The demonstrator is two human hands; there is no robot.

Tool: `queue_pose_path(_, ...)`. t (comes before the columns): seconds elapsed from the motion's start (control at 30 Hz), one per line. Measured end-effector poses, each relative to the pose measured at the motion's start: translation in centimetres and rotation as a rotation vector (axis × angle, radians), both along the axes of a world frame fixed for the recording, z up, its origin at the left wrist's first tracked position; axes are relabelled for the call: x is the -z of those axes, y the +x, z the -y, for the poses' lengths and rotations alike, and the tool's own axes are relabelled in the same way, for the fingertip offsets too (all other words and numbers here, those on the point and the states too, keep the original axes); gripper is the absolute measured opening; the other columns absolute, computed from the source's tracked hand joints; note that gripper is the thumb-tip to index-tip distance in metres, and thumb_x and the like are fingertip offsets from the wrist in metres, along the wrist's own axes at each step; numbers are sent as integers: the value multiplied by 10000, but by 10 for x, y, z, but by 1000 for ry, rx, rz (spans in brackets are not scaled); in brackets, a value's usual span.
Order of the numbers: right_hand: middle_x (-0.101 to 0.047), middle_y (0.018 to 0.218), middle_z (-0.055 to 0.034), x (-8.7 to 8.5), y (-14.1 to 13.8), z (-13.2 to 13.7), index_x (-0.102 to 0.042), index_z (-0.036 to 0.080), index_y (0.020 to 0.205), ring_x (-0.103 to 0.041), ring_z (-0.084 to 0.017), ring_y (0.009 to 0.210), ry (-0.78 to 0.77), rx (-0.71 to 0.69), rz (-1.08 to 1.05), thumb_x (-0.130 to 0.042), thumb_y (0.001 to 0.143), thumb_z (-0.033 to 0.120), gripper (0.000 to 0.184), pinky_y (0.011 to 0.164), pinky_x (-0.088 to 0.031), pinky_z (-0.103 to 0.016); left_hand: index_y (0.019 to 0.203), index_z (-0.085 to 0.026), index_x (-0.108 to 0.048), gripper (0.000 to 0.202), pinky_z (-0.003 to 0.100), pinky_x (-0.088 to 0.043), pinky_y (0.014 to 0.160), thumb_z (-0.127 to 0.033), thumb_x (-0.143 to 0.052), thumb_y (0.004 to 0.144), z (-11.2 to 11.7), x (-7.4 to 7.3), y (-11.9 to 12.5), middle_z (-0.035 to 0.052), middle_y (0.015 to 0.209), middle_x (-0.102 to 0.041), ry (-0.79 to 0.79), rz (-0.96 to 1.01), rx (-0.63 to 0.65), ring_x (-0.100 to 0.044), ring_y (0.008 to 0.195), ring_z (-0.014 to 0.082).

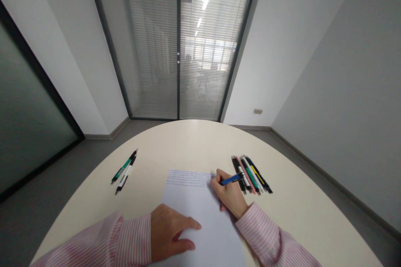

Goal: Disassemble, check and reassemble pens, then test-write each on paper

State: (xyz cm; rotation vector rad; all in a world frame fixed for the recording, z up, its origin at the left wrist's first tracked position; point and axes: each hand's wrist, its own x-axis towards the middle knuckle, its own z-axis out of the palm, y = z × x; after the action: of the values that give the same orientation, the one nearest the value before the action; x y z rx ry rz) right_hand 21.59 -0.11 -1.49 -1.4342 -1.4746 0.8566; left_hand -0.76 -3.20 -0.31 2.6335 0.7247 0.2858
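Observation:
A white sheet of paper [200, 212] lies on the round table, with several lines of small writing across its top. My right hand [230, 194] grips a blue pen [232, 179] near the right end of that writing; the pen's back end points to the right, and its tip is hidden by my fingers. My left hand [172, 231] rests on the lower left part of the sheet, thumb and forefinger spread apart, holding nothing. Just right of my right hand lies a row of several pens [253, 175] in black, pink, white, green and yellow.
Two pens, a green and black one [124, 167] and a white and black one [126, 174], lie at the left of the cream table [194, 146]. Its curved edge faces a glass door [178, 50] with blinds. Pale walls stand on both sides.

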Motion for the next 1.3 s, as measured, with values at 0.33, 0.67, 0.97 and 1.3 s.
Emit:
queue_pose_path(0.33,-442,481,84,-11,3,4,-507,205,659,-420,-82,313,77,55,-302,-665,734,462,311,264,-330,-187,1122,-241,-630,357,211,-466,565,-457,-557,848,1,1,-3,-26,641,-713,-3,-2,-2,-662,558,154)
queue_pose_path(0.67,-460,543,64,-35,-12,27,-569,237,849,-447,-110,523,84,-83,-610,-602,823,452,218,539,-393,-217,1106,-247,-637,321,201,-472,571,-406,-570,836,5,-7,-3,-36,628,-708,12,-15,-14,-654,555,146)
queue_pose_path(0.97,-234,419,73,-46,-1,53,-365,202,446,-201,-76,377,-410,-363,-1330,-240,667,867,712,383,-227,-203,1104,-250,-635,322,187,-454,543,-413,-555,838,5,-4,-2,-49,588,-672,1,9,-7,-618,513,126)
queue_pose_path(1.3,-104,356,125,-39,6,46,-311,218,451,-19,-45,309,-358,-220,-1353,-368,776,723,603,271,-132,-159,1097,-246,-638,335,197,-469,560,-437,-523,847,5,3,-1,-43,573,-669,27,29,-5,-629,523,138)
